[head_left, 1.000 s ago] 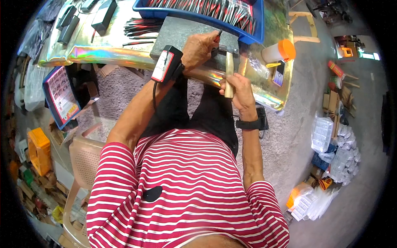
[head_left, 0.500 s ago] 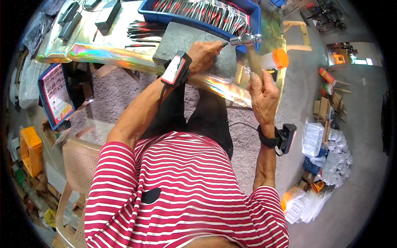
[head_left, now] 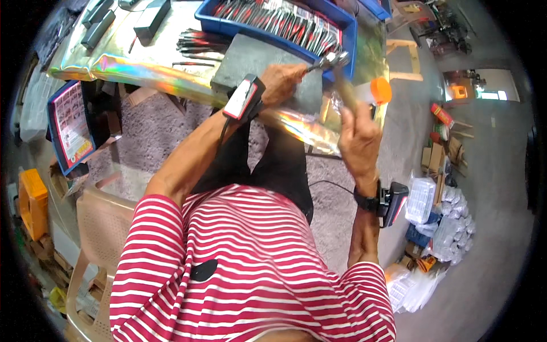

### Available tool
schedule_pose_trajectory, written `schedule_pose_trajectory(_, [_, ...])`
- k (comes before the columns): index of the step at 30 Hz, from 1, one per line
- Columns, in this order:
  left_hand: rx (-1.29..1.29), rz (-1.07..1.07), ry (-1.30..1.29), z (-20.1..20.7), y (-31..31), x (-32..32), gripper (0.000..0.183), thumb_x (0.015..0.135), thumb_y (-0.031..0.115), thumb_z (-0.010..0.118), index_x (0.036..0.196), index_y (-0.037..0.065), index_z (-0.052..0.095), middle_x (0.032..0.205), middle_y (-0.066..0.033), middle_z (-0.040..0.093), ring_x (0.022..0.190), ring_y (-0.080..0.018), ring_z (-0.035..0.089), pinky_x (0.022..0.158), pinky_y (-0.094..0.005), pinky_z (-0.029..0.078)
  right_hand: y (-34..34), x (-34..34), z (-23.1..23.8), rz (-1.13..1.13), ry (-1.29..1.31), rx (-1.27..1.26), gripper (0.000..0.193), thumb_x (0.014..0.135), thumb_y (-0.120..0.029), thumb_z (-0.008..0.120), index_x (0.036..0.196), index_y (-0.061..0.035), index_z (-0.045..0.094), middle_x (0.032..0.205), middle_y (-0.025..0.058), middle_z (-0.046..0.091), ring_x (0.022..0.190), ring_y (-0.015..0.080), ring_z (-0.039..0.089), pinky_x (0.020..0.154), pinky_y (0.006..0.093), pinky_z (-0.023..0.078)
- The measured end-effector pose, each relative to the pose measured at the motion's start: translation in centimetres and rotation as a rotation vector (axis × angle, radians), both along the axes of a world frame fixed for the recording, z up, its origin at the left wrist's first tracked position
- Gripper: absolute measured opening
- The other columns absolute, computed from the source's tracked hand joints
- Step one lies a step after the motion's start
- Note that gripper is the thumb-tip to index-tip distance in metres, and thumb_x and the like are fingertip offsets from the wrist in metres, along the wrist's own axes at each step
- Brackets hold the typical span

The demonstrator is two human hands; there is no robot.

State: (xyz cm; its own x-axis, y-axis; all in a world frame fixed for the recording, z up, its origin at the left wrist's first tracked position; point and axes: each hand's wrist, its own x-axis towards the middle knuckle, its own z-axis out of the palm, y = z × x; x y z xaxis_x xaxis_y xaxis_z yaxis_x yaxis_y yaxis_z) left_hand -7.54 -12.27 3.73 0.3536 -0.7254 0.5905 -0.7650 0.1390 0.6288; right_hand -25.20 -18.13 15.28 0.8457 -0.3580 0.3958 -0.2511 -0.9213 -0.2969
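Hammer (head_left: 343,86) head just beside the left hand (head_left: 282,84), by the far right corner of the block (head_left: 250,60)

The closest relation is between the hammer's head and the thin dark piece (head_left: 311,68) at the left fingertips. In this view the two meet or overlap at the block's far right corner; blur hides whether they touch, and the head's height over the block cannot be told.

The right hand (head_left: 360,137), off the block's right side, is wrapped round the hammer's handle. The handle's long axis runs from that fist away from the body, slanting a little left toward the block's far right corner. The head lies across it, roughly left to right. The left fingertips are nearer the head than the right fist is.

The left hand, over the block's right half, is closed, fingertips pinching the piece. The piece's long axis points rightward and slightly away, out from the fingers toward the head.

Beyond the block stands the tray (head_left: 213,25); left of it lie strips (head_left: 199,43); right of it, the bottle (head_left: 380,90).
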Motion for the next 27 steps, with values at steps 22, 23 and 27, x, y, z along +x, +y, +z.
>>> schedule_pose_trajectory(22, [0.038,-0.006,0.067,0.1,1.0,-0.9,0.015,0.071,0.000,0.047,0.087,0.002,0.046,0.077,-0.0145,0.055,0.072,-0.0301,0.056,0.059,-0.0347,0.045,1.2,-1.0,-3.1,-0.174,-0.189,0.676,0.022,0.087,-0.022,0.045,0.079,-0.0018,0.049,0.054,0.0010,0.045,0.042,0.0065,0.040,0.036,0.0205,0.032])
schedule_pose_trajectory(23, [0.042,0.021,0.040,-0.1,0.6,-1.2,0.018,0.071,-0.001,0.048,0.088,0.002,0.045,0.079,-0.0142,0.055,0.074,-0.0305,0.056,0.060,-0.0353,0.045,1.4,-1.2,-4.1,-0.237,-0.163,0.947,0.022,0.087,-0.022,0.044,0.081,-0.0011,0.050,0.055,0.0013,0.044,0.040,0.0059,0.039,0.033,0.0185,0.031])
schedule_pose_trajectory(27, [-0.045,0.044,0.059,-0.3,0.2,-1.2,0.008,0.075,0.005,0.048,0.081,0.004,0.043,0.068,-0.0146,0.053,0.066,-0.0323,0.054,0.053,-0.0390,0.041,1.1,-0.8,-8.5,-0.263,-0.284,1.434,0.025,0.087,-0.024,0.045,0.076,-0.0011,0.048,0.055,0.0035,0.047,0.040,0.0058,0.039,0.030,0.0169,0.030])
